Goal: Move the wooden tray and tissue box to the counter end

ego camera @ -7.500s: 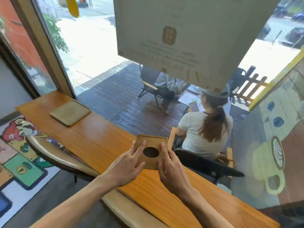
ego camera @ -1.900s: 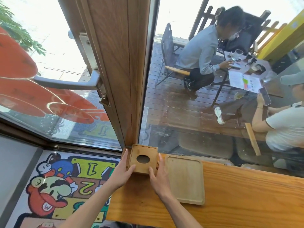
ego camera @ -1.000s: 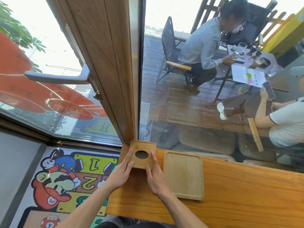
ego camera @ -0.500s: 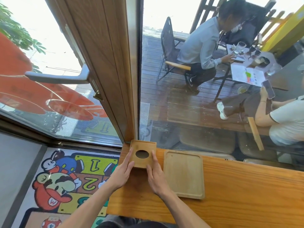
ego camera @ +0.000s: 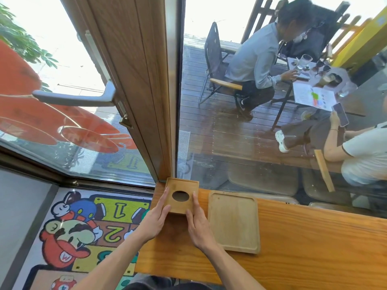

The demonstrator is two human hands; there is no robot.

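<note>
Bright daylight floods through the window (ego camera: pixel 272 122), blown out at top; wide-angle edges bend; focus sharp

At the left end of the surface (ego camera: pixel 314 237) the tissue box (ego camera: pixel 181 195) sits in the corner, with the wooden door frame (ego camera: pixel 134 80) and the window glass (ego camera: pixel 251 143) right behind it, so there is no way past it toward the top of the frame. The left hand (ego camera: pixel 154 221) and the right hand (ego camera: pixel 198 223) lie flat against its two sides, and the wooden tray (ego camera: pixel 233 222) lies just beside the right hand, leaving only a narrow strip between box and tray. The wide part of the surface at the lower right of the frame is bare, and below the box, between the two wrists, a small patch of wood is also free.
</note>
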